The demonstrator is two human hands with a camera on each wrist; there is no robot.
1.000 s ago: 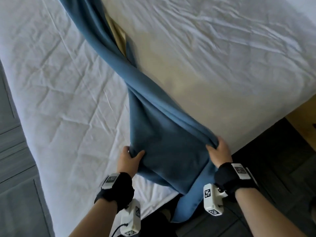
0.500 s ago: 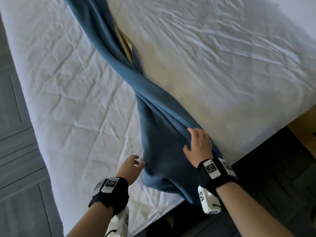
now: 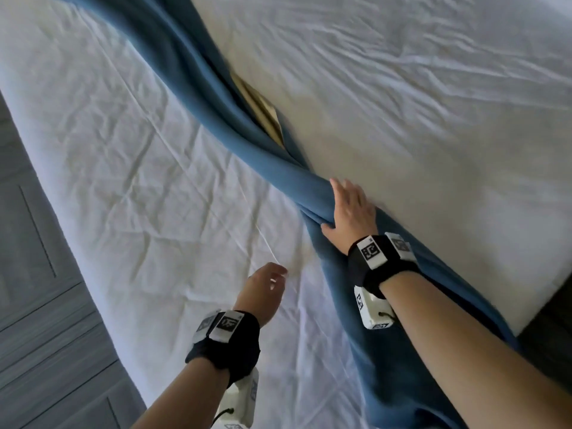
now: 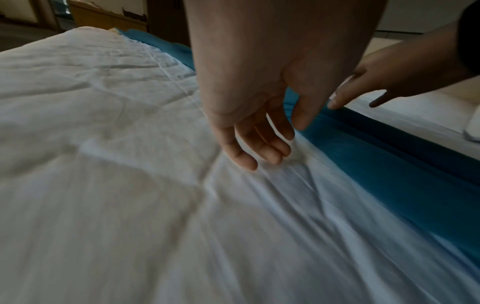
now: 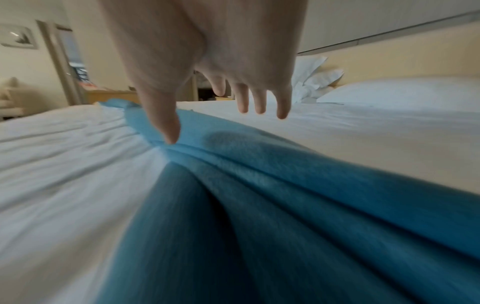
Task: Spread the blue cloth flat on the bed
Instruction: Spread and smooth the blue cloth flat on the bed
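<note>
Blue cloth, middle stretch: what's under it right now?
The blue cloth lies bunched on the white sheet. A tan strip shows beside it where two sheeted halves meet. Whatever lies directly beneath the cloth is covered.

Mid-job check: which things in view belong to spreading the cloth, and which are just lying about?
Belongs to the job:
- blue cloth, bunched in a twisted band along the bed
- white sheet covering the bed
- right hand, on the cloth
- left hand, open, holding nothing

Just lying about:
- pillows at the headboard
- wooden bedside cabinet
- framed picture on the wall
</note>
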